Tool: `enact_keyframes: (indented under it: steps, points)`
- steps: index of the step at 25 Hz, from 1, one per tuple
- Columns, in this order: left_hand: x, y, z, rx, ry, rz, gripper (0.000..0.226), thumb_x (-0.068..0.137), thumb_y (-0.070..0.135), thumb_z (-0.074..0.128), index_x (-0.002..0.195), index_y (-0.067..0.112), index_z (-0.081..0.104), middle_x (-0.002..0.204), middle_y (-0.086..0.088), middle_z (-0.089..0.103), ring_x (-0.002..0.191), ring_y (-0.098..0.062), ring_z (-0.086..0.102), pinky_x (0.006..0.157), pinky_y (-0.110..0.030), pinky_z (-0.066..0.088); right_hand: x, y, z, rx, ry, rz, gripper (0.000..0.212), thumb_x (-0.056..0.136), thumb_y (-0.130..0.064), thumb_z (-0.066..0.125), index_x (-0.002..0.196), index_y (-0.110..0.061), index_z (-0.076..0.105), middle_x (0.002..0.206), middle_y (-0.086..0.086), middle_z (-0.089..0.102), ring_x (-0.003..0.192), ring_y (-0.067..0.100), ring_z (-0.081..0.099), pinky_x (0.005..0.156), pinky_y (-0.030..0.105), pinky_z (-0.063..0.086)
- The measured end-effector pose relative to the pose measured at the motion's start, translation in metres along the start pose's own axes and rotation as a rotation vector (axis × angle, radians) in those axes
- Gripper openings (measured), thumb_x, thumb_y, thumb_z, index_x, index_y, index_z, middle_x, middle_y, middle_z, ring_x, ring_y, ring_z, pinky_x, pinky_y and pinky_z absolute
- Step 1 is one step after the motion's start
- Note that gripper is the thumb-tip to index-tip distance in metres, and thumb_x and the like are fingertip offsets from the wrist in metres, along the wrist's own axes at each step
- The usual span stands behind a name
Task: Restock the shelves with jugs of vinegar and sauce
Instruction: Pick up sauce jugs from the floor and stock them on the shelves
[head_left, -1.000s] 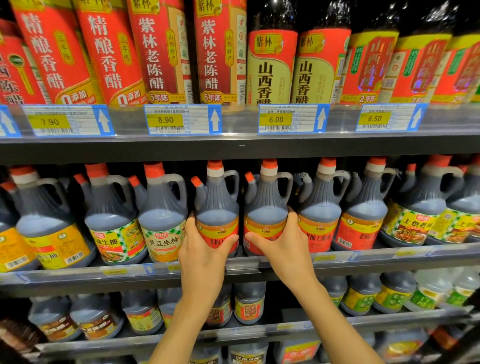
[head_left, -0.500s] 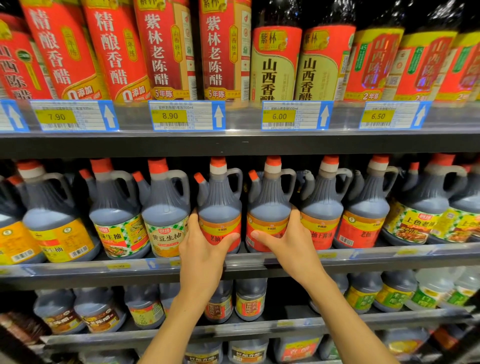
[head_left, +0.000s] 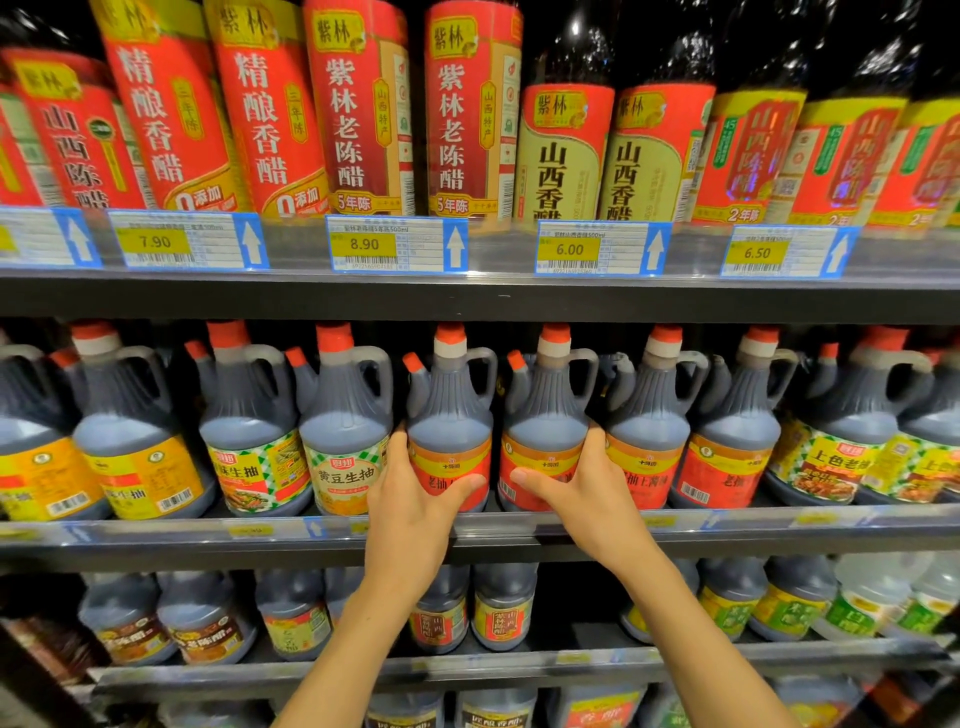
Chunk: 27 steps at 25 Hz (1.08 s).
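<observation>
Middle shelf (head_left: 493, 540) at 6 o'clock: two red-label sauce jugs (head_left: 449, 441) side by side. Left hand (head_left: 410, 514) cups left jug; right hand (head_left: 576, 493) wraps its neighbour. Likely heavy, smooth plastic; loop handle (head_left: 483, 369), 12 o'clock, safer hold.

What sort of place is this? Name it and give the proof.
Most likely a supermarket condiment aisle. Yellow price tags line the shelf edge, rows of identical labelled bottles stand above, and each hand grips a sauce jug among many facing outward.
</observation>
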<state>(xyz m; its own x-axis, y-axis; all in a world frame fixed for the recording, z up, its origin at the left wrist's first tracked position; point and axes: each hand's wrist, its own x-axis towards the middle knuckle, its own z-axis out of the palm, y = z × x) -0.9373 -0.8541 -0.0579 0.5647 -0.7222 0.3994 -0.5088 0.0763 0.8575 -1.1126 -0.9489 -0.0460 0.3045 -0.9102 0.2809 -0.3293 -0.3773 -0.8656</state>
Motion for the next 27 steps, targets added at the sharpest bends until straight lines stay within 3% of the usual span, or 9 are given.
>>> enact_keyframes:
  steps: [4, 8, 11, 19, 27]
  points:
    - [-0.0004, 0.0022, -0.0008, 0.005, 0.005, 0.023, 0.076, 0.079, 0.044, 0.084, 0.141, 0.022, 0.045, 0.135, 0.003, 0.062, 0.124, -0.019, 0.060, 0.102, -0.044, 0.054, 0.0007, -0.0008, -0.0004, 0.015, -0.009, -0.002, 0.061, 0.081, -0.034, 0.087, 0.121, -0.020, 0.043, 0.123, -0.006, 0.062, 0.110, 0.009, 0.062, 0.080, 0.012, 0.049]
    - [-0.0011, 0.0018, -0.0023, -0.013, -0.005, 0.021, 0.076, 0.080, 0.044, 0.084, 0.142, 0.023, 0.044, 0.137, 0.004, 0.061, 0.125, -0.017, 0.059, 0.103, -0.044, 0.053, 0.0009, -0.0001, 0.0000, 0.010, -0.001, -0.009, 0.066, 0.081, -0.033, 0.087, 0.125, -0.015, 0.043, 0.126, -0.003, 0.062, 0.114, 0.013, 0.063, 0.088, 0.025, 0.052]
    - [0.0009, 0.0004, -0.0029, -0.025, -0.026, 0.010, 0.075, 0.080, 0.040, 0.085, 0.140, 0.019, 0.047, 0.135, 0.002, 0.063, 0.124, -0.019, 0.061, 0.101, -0.048, 0.054, 0.0013, 0.0007, -0.0002, 0.016, -0.015, -0.007, 0.061, 0.081, -0.032, 0.087, 0.121, -0.017, 0.043, 0.120, -0.007, 0.061, 0.112, 0.011, 0.063, 0.083, 0.017, 0.051]
    - [0.0035, -0.0019, -0.0054, -0.090, -0.062, -0.003, 0.072, 0.079, 0.035, 0.086, 0.140, 0.021, 0.049, 0.133, 0.004, 0.065, 0.123, -0.017, 0.062, 0.103, -0.048, 0.053, 0.0037, -0.0011, -0.0025, 0.017, -0.046, 0.018, 0.054, 0.082, -0.028, 0.087, 0.113, -0.018, 0.043, 0.110, -0.016, 0.060, 0.103, -0.001, 0.062, 0.074, 0.013, 0.053]
    - [-0.0036, -0.0019, -0.0043, -0.047, -0.036, 0.029, 0.072, 0.085, 0.039, 0.081, 0.146, 0.025, 0.045, 0.138, 0.008, 0.061, 0.128, -0.014, 0.058, 0.106, -0.045, 0.052, -0.0015, -0.0027, -0.0001, 0.000, 0.023, 0.031, 0.065, 0.078, -0.033, 0.090, 0.123, -0.018, 0.045, 0.120, -0.007, 0.064, 0.108, 0.013, 0.064, 0.082, 0.022, 0.051]
